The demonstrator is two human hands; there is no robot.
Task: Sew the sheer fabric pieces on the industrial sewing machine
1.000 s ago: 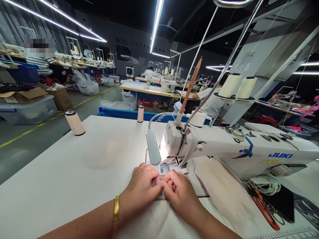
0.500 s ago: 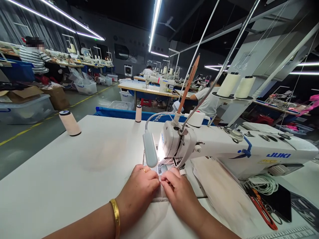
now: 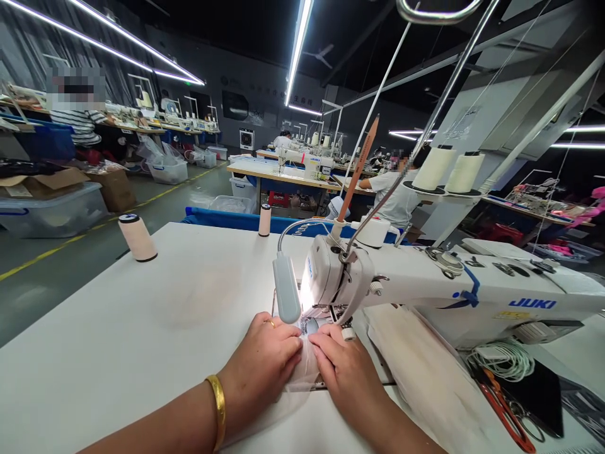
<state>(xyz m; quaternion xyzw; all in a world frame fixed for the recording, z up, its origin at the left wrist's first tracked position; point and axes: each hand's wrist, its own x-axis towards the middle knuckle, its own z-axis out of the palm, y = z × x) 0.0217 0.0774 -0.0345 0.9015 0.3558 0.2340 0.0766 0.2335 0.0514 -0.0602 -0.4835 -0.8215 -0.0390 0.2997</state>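
Observation:
A thin, sheer whitish fabric (image 3: 304, 369) lies at the sewing machine's needle area and runs down toward me. My left hand (image 3: 267, 359) has its fingers closed on the fabric's left side, just below the small grey lamp (image 3: 287, 290). On the other side, my right hand (image 3: 343, 366) pinches the same fabric near the presser foot. Both sets of fingertips are close together, a small gap apart. The white sewing machine (image 3: 401, 277) stands over them, its lamp lighting the needle, which I cannot make out clearly.
Two peach thread spools (image 3: 138, 238) stand at the table's far side. Pale sheer fabric (image 3: 420, 366) lies under the machine arm. At right are orange-handled snips (image 3: 505, 403), a coiled white cable (image 3: 505, 359) and a black phone (image 3: 543, 397). Other people sit at machines beyond.
My fingertips have parted slightly, with more of the sheer fabric showing between the hands. The camera view has tilted a little, so the scene sits slightly lower.

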